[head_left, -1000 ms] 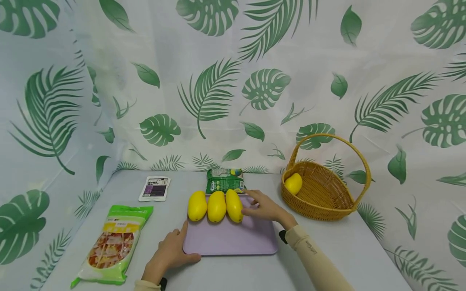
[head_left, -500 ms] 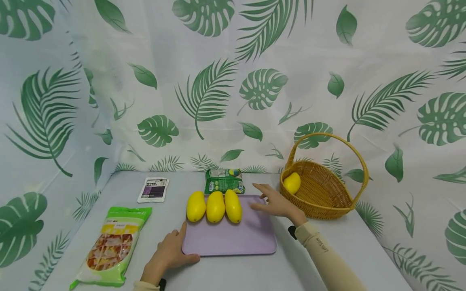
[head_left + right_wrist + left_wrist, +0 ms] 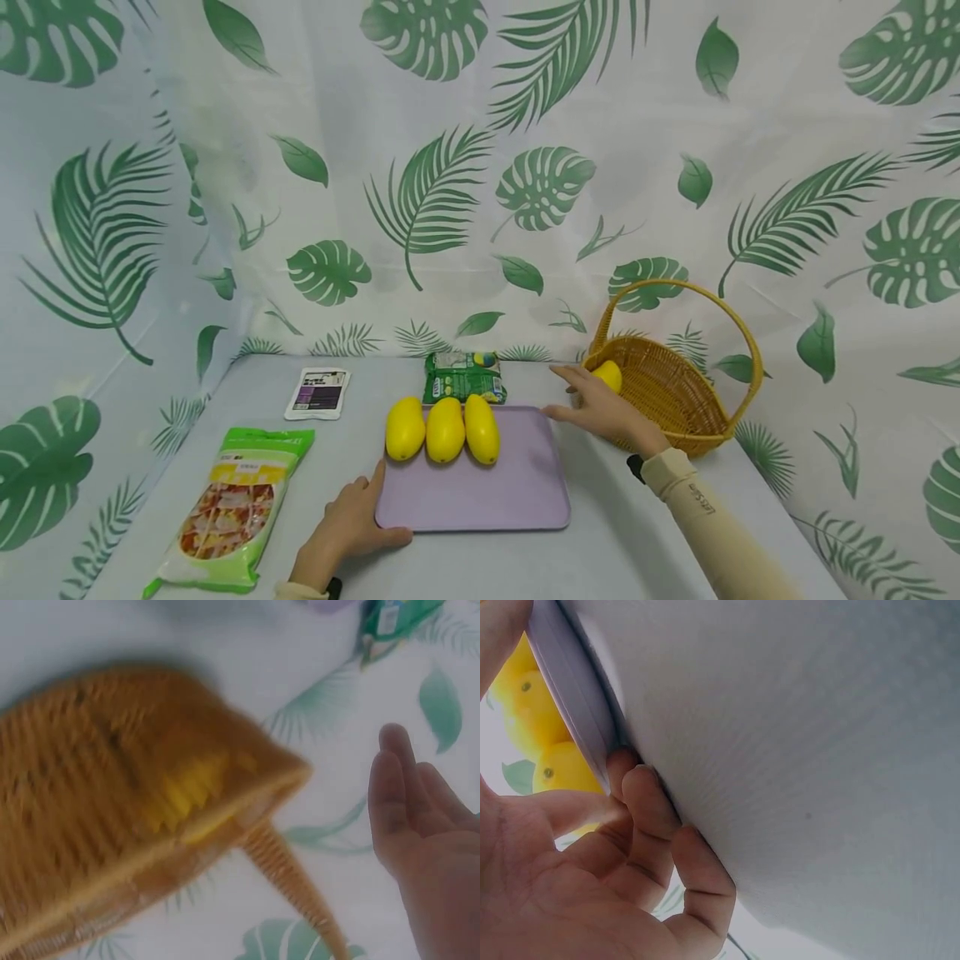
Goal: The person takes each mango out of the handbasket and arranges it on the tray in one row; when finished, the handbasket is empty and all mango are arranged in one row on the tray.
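Note:
Three yellow mangoes (image 3: 445, 431) lie side by side on the far left part of a lilac tray (image 3: 480, 500). At the tray's near left corner, my left hand (image 3: 351, 518) holds the rim, thumb along the front edge and fingers at the left side. In the left wrist view, several curled fingers (image 3: 649, 806) rest against the tabletop by the rim. My right hand (image 3: 603, 410), holding nothing, hovers between the tray and a wicker basket (image 3: 667, 387) with its fingers extended. Another mango (image 3: 609, 377) sits inside the basket's left end, partly hidden by that hand.
Behind the tray lies a green packet (image 3: 465, 379). A white and purple packet (image 3: 318, 393) is at the back left, and a larger green food bag (image 3: 232, 508) lies at front left. The basket's arched handle (image 3: 705, 287) rises high. Leaf-print cloth (image 3: 450, 167) hangs behind the table.
My right hand has moved away from the rightmost mango, going right across the tray to the basket's left side. My left hand stays at the tray corner, and the mangoes keep their places.

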`<state>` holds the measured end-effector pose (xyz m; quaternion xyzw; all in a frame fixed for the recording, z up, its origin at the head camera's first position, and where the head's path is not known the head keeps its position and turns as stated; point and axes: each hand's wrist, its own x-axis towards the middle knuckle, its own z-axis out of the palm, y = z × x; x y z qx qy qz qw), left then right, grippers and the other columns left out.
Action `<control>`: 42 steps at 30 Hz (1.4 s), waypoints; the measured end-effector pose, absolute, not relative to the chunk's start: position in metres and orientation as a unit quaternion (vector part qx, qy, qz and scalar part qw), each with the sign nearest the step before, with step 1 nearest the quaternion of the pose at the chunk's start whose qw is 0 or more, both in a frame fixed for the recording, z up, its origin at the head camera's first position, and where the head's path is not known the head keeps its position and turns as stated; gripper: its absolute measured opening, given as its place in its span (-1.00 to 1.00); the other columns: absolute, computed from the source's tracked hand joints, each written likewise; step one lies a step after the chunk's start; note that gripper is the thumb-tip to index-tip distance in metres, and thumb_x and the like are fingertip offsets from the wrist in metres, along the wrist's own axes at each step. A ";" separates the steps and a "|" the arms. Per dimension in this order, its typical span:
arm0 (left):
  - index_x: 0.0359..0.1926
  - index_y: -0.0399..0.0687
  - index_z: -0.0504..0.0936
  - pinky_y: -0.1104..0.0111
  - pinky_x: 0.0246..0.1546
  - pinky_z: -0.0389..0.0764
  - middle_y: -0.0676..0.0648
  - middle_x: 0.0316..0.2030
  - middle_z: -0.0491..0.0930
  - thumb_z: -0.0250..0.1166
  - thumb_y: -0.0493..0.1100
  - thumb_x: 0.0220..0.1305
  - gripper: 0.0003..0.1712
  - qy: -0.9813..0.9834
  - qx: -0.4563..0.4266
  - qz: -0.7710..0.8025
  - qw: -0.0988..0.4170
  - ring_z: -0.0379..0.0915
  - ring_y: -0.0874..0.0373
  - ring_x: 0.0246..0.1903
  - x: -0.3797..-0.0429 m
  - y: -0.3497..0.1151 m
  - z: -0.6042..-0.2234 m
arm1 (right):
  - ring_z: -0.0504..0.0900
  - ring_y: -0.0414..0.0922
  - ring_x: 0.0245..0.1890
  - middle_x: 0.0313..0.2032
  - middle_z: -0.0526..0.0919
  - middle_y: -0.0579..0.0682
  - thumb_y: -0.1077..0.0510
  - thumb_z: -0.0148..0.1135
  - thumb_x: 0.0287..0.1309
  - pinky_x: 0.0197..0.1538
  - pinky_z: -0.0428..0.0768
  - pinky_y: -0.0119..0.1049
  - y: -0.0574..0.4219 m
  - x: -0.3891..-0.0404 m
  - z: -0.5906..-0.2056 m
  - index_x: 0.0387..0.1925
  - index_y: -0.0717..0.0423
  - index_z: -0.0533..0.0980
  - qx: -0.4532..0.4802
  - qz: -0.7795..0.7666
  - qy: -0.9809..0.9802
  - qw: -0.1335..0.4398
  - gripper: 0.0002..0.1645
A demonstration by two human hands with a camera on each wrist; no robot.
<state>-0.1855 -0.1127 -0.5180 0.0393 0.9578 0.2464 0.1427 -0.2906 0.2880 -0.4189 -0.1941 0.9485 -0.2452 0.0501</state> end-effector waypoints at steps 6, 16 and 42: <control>0.52 -0.24 0.16 -0.41 0.15 0.38 -0.44 0.20 0.48 0.59 0.39 -0.24 0.42 0.956 0.035 0.250 0.147 0.46 -0.28 0.15 -0.184 -0.113 -0.516 | 0.23 0.35 0.45 0.51 0.13 0.31 -0.38 0.20 0.25 0.37 0.33 0.36 0.309 -0.298 -0.408 0.53 0.06 0.16 -0.181 -0.205 0.961 0.032 0.03; 0.51 -0.25 0.19 -0.39 0.11 0.42 -0.42 0.17 0.51 0.59 0.39 -0.24 0.41 0.957 0.040 0.248 0.142 0.49 -0.25 0.10 -0.186 -0.113 -0.517 | 0.26 0.39 0.40 0.48 0.15 0.34 -0.38 0.17 0.27 0.33 0.35 0.38 0.348 -0.317 -0.401 0.52 0.10 0.17 -0.126 -0.146 0.980 0.044 0.01; 0.52 -0.23 0.17 -0.35 0.11 0.44 -0.41 0.15 0.51 0.60 0.36 -0.22 0.40 0.958 0.040 0.250 0.135 0.49 -0.25 0.08 -0.183 -0.111 -0.514 | -0.02 0.49 0.48 0.48 0.07 0.49 -0.44 0.15 0.24 0.37 0.16 0.50 0.380 -0.364 -0.415 0.52 0.20 0.15 -0.081 -0.082 0.976 0.186 0.10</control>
